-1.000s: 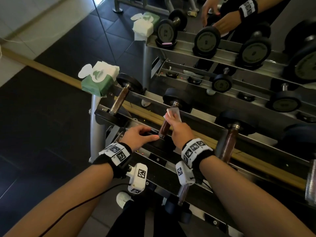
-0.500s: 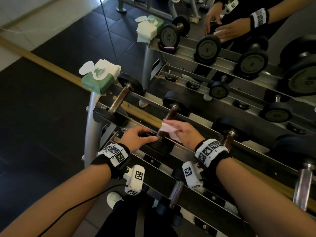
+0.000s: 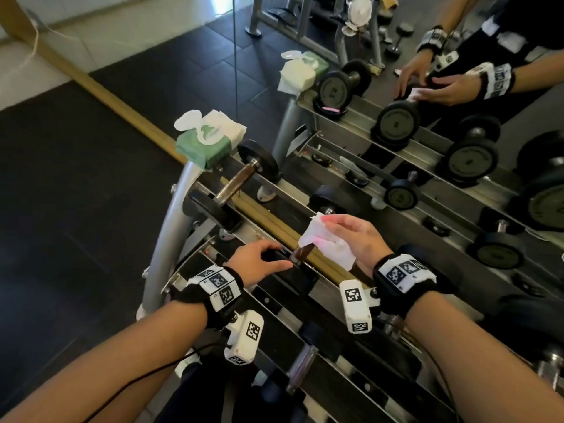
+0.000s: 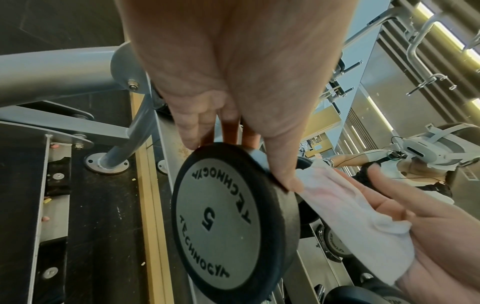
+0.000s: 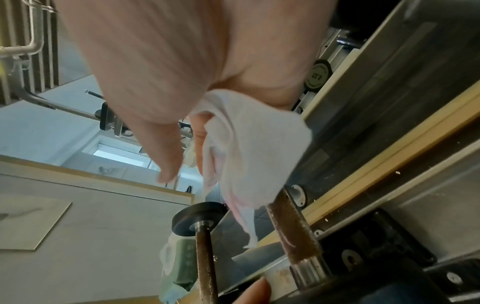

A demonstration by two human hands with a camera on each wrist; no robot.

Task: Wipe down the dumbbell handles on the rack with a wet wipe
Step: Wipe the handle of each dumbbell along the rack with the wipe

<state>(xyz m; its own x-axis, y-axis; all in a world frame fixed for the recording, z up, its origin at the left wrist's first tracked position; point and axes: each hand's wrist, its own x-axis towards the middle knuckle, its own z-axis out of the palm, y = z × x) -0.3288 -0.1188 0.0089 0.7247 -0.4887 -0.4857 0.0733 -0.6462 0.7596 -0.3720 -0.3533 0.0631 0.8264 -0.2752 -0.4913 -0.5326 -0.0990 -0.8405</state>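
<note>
Right hand (image 3: 355,239) pinches the crumpled white wet wipe (image 3: 325,242) just above the rusty brown dumbbell handle (image 3: 302,254). Left hand (image 3: 259,262) grips that dumbbell's black end plate (image 4: 228,222).

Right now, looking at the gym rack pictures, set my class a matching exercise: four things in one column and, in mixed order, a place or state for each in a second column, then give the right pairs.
Column one:
1. wet wipe
2. left hand
3. green wipe pack
4. leftmost dumbbell

Column two:
A. sits on the left end of the rack, top open
B. grips the near disc of the middle dumbbell
C. lies untouched on the top shelf
D. held in the right hand

Pairs: 1-D, 2-B, 3-A, 4-C
</note>
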